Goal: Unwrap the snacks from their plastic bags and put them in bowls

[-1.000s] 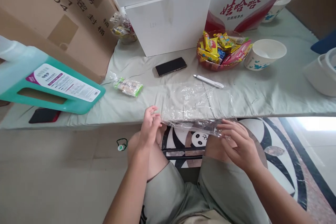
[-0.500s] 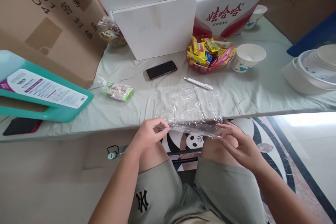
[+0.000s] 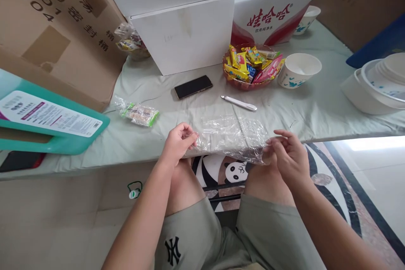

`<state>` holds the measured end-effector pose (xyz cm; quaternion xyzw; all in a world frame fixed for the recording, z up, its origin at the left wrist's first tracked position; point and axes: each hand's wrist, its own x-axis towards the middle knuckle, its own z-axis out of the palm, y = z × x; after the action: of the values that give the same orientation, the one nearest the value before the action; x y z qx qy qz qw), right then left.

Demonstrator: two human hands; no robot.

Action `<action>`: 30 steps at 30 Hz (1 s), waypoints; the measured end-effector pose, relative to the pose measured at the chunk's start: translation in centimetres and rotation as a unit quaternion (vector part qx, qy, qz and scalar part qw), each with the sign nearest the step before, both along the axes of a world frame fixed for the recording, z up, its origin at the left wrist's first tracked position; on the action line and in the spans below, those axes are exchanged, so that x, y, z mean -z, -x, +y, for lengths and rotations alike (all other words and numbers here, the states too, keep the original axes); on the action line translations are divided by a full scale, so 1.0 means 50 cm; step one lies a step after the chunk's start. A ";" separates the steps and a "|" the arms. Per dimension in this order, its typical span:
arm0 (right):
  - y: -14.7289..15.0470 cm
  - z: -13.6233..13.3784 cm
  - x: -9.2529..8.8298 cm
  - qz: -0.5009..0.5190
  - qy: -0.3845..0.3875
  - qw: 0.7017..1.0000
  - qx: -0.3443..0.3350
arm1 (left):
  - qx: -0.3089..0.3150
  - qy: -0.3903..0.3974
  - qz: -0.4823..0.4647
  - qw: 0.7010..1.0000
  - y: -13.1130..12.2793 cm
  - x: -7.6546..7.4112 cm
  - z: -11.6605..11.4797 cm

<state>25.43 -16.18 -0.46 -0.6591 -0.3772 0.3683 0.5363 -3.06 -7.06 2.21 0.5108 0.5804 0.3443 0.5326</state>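
A crinkled sheet of clear plastic film [image 3: 234, 135] stretches between my two hands at the front edge of the table, partly over the cloth and partly over my knees. My left hand [image 3: 181, 142] pinches its left end between thumb and fingers. At the right end, my right hand [image 3: 287, 156] grips the film with thumb and index finger, the other fingers curled loosely. Just beyond the film lies a white pen-like tool [image 3: 238, 103]. A clear-wrapped snack pack [image 3: 139, 114] with green edges rests to the left of my left hand.
A black phone [image 3: 193, 87] lies before the white boxes [image 3: 186, 38]. Right of it stand a bowl of wrapped sweets [image 3: 232, 83] and a paper cup [image 3: 299, 71]. A green jug [image 3: 79, 143] lies at the left; white tubs [image 3: 363, 93] stand at the right.
Both hands have moved up and forward with the film, bringing it more over the table edge. The film now looks more spread out. The view has shifted slightly.
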 end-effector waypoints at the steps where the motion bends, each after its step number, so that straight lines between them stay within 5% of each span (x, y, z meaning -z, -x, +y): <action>1: -0.001 0.014 0.001 0.004 0.006 1.000 0.010 | 0.009 0.004 0.005 1.000 0.000 -0.001 0.005; 5: -0.022 0.069 0.002 -0.027 0.047 0.998 0.034 | 0.044 0.033 -0.013 0.998 0.004 -0.006 0.025; 9: -0.054 0.111 0.004 -0.176 0.063 0.981 0.047 | 0.024 0.035 -0.014 0.999 0.008 -0.004 0.047; 18: -0.075 0.167 0.022 -0.340 0.058 0.938 -0.034 | 0.057 -0.052 0.167 0.983 0.022 0.052 0.054; 22: -0.072 0.189 0.025 -0.383 0.059 0.921 -0.043 | -0.014 -0.133 0.204 0.970 0.021 0.055 0.034; 25: -0.070 0.204 0.028 -0.415 0.054 0.907 -0.047 | -0.063 -0.277 0.244 0.927 0.007 0.046 -0.006; 28: -0.070 0.213 0.032 -0.442 0.055 0.894 -0.052 | 0.073 -0.427 0.287 0.854 -0.019 0.044 -0.060; 30: -0.072 0.216 0.035 -0.460 0.058 0.885 -0.047 | 0.162 -0.461 0.331 0.807 -0.036 0.053 -0.089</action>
<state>29.05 -5.39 -2.23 -0.7662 -0.5898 0.0694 0.2455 -1.25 -11.53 -0.43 0.8658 0.4036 0.2902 0.0576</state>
